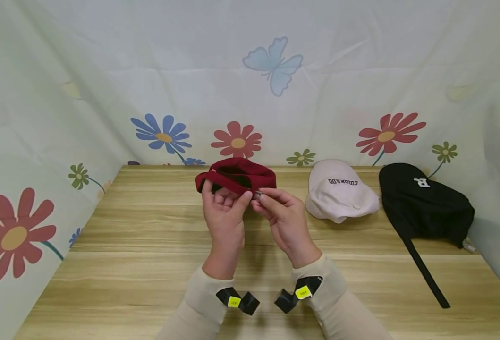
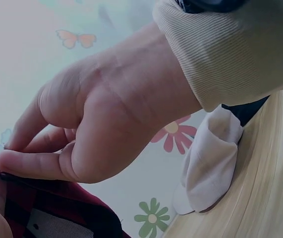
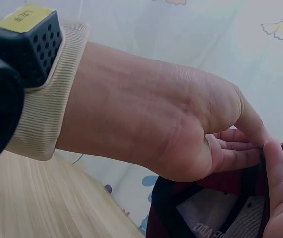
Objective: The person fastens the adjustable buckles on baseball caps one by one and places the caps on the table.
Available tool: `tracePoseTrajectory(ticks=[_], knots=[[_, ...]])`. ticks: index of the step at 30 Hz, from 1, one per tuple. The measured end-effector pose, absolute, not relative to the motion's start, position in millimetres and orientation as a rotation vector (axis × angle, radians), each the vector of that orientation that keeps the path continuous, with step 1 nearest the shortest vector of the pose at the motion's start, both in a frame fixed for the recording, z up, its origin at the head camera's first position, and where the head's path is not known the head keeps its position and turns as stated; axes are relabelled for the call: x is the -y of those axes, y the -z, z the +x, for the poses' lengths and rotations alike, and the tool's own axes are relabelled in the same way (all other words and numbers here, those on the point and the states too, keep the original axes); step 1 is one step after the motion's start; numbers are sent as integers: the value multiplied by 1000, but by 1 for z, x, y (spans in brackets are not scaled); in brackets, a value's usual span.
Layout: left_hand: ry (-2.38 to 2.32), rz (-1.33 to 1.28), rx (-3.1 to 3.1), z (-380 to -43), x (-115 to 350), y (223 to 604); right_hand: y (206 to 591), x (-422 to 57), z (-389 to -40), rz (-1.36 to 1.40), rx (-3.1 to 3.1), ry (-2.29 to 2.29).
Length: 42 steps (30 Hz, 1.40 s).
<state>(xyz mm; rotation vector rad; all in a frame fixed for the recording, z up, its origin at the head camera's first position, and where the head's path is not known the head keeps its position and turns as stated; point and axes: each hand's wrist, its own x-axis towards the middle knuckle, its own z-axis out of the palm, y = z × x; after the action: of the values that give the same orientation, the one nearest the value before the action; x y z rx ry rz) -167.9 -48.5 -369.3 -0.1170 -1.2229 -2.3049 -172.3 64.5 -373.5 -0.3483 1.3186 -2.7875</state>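
Note:
A dark red cap (image 1: 250, 171) is held up over the far middle of the table, its inside partly turned toward me. My left hand (image 1: 224, 212) grips the cap's rim, thumb on the near side and fingers inside the opening. With thumb and fingertips, my right hand (image 1: 285, 217) pinches a small silver buckle (image 1: 257, 194) at the band's right end. Both thumbs nearly meet there. In the left wrist view the right hand (image 2: 106, 119) shows large above the cap's dark edge (image 2: 77, 203). The right wrist view shows the left hand (image 3: 171, 119) and the cap's lining (image 3: 205, 213).
A pale pink cap (image 1: 339, 193) lettered COLORADO lies to the right on the wooden table (image 1: 148, 264). Beyond it is a black cap (image 1: 428, 203) with a white R, its long strap (image 1: 426, 271) trailing toward me. A flowered curtain (image 1: 190, 71) hangs behind the table.

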Motion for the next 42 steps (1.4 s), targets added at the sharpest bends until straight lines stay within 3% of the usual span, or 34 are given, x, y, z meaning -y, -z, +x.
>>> tracePoseTrajectory(ticks=[15,42], knots=[[2296,-104,1248,-167,45,370,370,-64,-173,-199,-1596,2704],[2337,-166,1284,-167,45,375,364,-72,-173,-317,-1633,2615]])
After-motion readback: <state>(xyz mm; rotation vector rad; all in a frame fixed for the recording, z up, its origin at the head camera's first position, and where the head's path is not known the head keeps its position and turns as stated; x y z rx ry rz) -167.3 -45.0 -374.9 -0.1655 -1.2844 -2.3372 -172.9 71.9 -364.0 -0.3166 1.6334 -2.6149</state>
